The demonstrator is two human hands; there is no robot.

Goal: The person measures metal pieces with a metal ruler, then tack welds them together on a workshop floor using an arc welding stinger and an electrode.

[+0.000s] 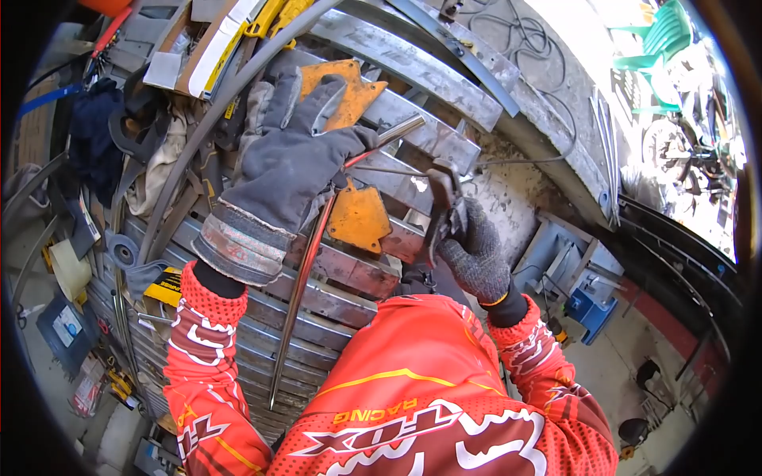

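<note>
My left hand (pixel 290 163), in a thick grey work glove, lies over the slatted metal bench (pixel 341 266) with its fingers spread. A long steel rod (pixel 295 305) runs out from under the glove's edge towards me. Near the glove's thumb, a short shiny bar (pixel 401 129) slants up to the right. Two orange arrow-shaped plates, one above (pixel 361 99) and one below (pixel 359 218), lie beside this hand. My right hand (pixel 479 254), in a dark knit glove, is closed around a dark clamp-like tool (pixel 446 202). A thin rod (pixel 389 170) reaches from the tool towards the left glove.
A thick grey hose (pixel 210 119) curves across the bench's left side, near an open cardboard box (pixel 210 47). Cable (pixel 536 36) lies coiled on the floor beyond. Green plastic chairs (pixel 665 47) stand at the far right, and a blue vise-like tool (pixel 591 305) sits lower right.
</note>
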